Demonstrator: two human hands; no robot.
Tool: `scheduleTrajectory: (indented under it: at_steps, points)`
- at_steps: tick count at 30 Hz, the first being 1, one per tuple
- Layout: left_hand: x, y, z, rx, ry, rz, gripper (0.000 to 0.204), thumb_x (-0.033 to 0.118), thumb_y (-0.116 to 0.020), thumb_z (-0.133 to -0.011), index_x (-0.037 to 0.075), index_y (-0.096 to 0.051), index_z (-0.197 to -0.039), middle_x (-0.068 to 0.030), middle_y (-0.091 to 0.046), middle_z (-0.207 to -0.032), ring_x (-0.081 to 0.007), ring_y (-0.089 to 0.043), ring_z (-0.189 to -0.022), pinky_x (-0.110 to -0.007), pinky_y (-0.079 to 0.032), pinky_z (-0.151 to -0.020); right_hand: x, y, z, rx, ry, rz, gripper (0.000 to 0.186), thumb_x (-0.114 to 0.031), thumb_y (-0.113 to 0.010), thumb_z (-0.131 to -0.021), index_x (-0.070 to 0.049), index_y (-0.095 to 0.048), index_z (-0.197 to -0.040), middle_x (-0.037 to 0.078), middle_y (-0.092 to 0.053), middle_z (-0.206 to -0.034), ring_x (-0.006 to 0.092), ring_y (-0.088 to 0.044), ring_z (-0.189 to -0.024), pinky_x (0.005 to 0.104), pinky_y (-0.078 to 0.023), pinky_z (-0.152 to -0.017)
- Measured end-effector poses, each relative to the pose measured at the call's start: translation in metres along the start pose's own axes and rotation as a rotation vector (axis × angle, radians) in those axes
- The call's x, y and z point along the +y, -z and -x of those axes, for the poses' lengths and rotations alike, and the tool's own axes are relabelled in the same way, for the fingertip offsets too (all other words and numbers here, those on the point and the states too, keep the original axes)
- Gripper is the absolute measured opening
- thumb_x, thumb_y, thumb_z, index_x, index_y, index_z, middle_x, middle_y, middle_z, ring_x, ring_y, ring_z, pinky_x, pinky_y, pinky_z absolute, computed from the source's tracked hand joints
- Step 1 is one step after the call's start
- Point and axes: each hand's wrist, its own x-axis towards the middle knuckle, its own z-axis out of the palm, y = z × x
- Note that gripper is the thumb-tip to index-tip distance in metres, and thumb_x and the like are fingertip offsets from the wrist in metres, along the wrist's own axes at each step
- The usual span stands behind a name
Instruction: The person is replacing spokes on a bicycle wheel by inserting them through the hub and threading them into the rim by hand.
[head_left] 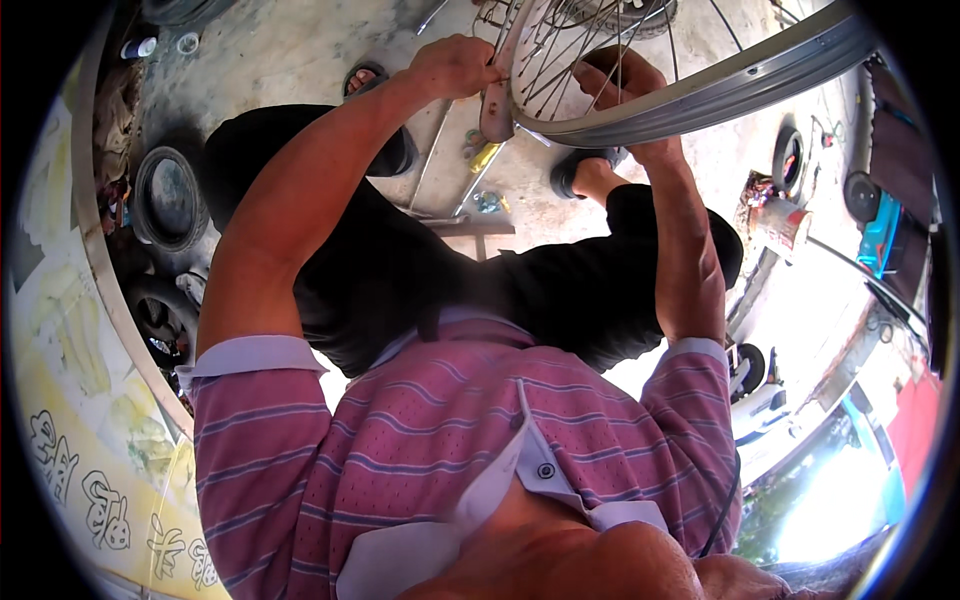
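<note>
A silver spoked wheel is held up in front of me at the top, its rim tilted toward the right. My left hand is closed beside the wheel's left edge, fingertips against a flat metal piece. What lies inside that fist is hidden. Over on the right, my right hand is at the spokes, partly behind them and just above the rim. Its fingers are curled with thumb and forefinger close together; whatever they pinch is too small to make out.
Below the wheel, a yellow item and thin rods lie on the concrete floor between my sandalled feet. Tyres stack up at the left. Another tyre and a tin-like container are at the right. A low metal bar sits between my knees.
</note>
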Motion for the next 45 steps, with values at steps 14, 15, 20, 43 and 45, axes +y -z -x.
scheduleTrajectory:
  at_steps: [14, 15, 20, 43, 45]
  points:
    - [0.003, 0.002, 0.003, 0.002, 0.043, -0.088, 0.044, 0.049, -0.066, -0.090, 0.005, -0.070, -0.090, -0.0151, -0.071, -0.090, -0.0347, -0.068, -0.090, -0.045, -0.053, -0.079, -0.042, 0.018, -0.007, 0.207, -0.359, -0.353, 0.027, -0.028, -0.061, -0.099, -0.001, -0.066, -0.099, 0.001, -0.061, -0.076, 0.0073, -0.052, -0.064, 0.0221, -0.039, -0.056]
    - [0.005, 0.003, 0.003, -0.012, 0.051, -0.066, 0.044, 0.049, -0.066, -0.090, 0.005, -0.070, -0.091, -0.0151, -0.071, -0.090, -0.0349, -0.068, -0.090, -0.044, -0.053, -0.079, -0.036, 0.020, -0.005, 0.188, -0.236, -0.273, 0.029, -0.029, -0.059, -0.101, -0.001, -0.065, -0.098, 0.001, -0.059, -0.076, 0.0072, -0.050, -0.063, 0.0219, -0.038, -0.055]
    - [0.006, 0.003, 0.004, -0.010, 0.051, -0.061, 0.044, 0.049, -0.067, -0.089, 0.006, -0.071, -0.091, -0.0148, -0.071, -0.088, -0.0345, -0.069, -0.089, -0.044, -0.052, -0.078, -0.027, 0.018, -0.005, 0.221, 0.167, -0.029, 0.037, -0.035, -0.053, -0.105, 0.000, -0.061, -0.094, 0.000, -0.054, -0.074, 0.0066, -0.045, -0.061, 0.0216, -0.036, -0.055]
    - [0.007, 0.005, 0.006, 0.018, 0.040, -0.042, 0.043, 0.050, -0.068, -0.089, 0.007, -0.070, -0.086, -0.0149, -0.071, -0.084, -0.0352, -0.069, -0.086, -0.045, -0.052, -0.076, -0.036, 0.013, -0.005, 0.088, -0.420, -0.169, 0.030, -0.031, -0.069, -0.096, -0.002, -0.067, -0.094, -0.002, -0.058, -0.073, 0.0059, -0.047, -0.060, 0.0221, -0.036, -0.054]
    - [0.012, 0.010, 0.004, -0.041, 0.070, -0.068, 0.039, 0.048, -0.066, -0.090, 0.010, -0.071, -0.094, -0.0135, -0.072, -0.094, -0.0342, -0.069, -0.094, -0.044, -0.053, -0.081, -0.038, 0.016, -0.006, 0.141, -0.440, -0.214, 0.029, -0.031, -0.069, -0.096, -0.002, -0.066, -0.094, -0.001, -0.058, -0.073, 0.0064, -0.048, -0.061, 0.0226, -0.037, -0.054]
